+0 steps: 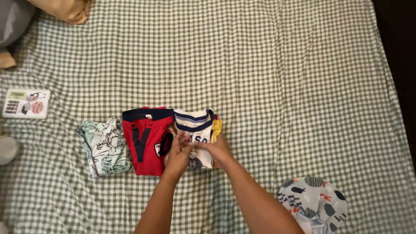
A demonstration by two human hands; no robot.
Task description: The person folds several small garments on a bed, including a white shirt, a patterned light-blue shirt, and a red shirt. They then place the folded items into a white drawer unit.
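A row of folded small garments lies on a green-and-white checked sheet (268, 78). From left to right there is a pale mint printed piece (104, 147), a red shirt with navy collar (145, 138), and a white shirt with navy stripes (197, 125) with a yellow piece (217, 128) tucked at its right edge. My left hand (178, 154) rests on the seam between the red and white shirts. My right hand (216, 149) lies flat on the white shirt's lower right part. Both hands press on cloth with fingers touching each other.
A grey garment with fish print (314, 203) lies crumpled at the lower right. A small white card with pictures (26, 103) sits at the left edge. A tan cushion (65, 9) is at the top left. The sheet's right edge meets a dark area.
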